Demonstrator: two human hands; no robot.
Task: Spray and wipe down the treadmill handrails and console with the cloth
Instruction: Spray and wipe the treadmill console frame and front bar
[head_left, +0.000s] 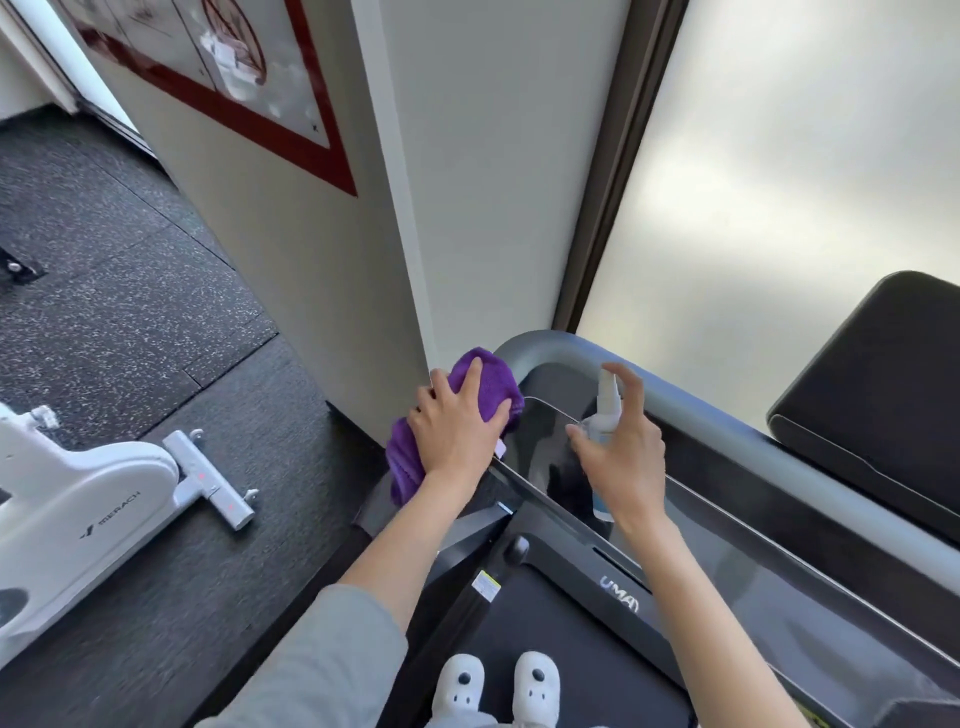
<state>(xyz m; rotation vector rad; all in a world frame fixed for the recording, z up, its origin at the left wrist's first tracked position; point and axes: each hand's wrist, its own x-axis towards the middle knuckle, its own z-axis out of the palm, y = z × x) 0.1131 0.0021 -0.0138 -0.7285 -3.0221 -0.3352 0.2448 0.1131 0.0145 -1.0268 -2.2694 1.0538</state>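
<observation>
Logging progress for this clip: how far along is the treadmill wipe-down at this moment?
Nothing shows as finished; no wet or wiped patch can be told. In hand: the left hand presses the purple cloth on the handrail's left corner, while the right hand holds the spray bottle over the glossy console, finger on the nozzle. Left: the long rail running right and most of the console.

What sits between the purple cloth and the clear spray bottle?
In the head view, only the glossy black console panel lies between the purple cloth under the left hand and the clear spray bottle in the right hand.
</observation>
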